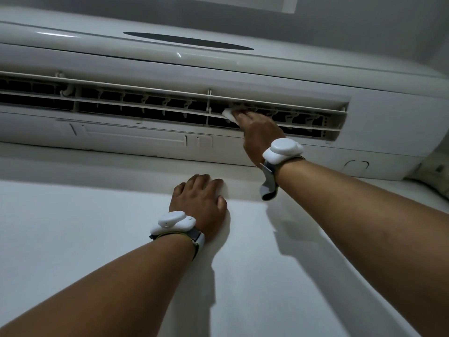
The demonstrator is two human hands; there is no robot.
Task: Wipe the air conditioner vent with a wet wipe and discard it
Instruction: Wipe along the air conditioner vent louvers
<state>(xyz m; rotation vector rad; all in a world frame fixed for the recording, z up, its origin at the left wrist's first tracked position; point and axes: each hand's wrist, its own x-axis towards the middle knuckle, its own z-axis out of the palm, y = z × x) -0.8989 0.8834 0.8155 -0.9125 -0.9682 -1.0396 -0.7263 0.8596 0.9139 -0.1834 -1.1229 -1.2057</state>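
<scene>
We record: one white wall-mounted air conditioner [170, 62] with a slatted vent [145, 103]. One folded white wet wipe [229, 115] lies on a slat right of centre, gripped by our right hand [260, 135]. Our left hand [201, 200], fingers relaxed, rests flat on the white wall [97, 227] below, apart from the wipe.

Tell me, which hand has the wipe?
The right hand, up at the vent, holds the white wipe against a slat. The left hand holds nothing; it rests flat on the wall below.
</scene>
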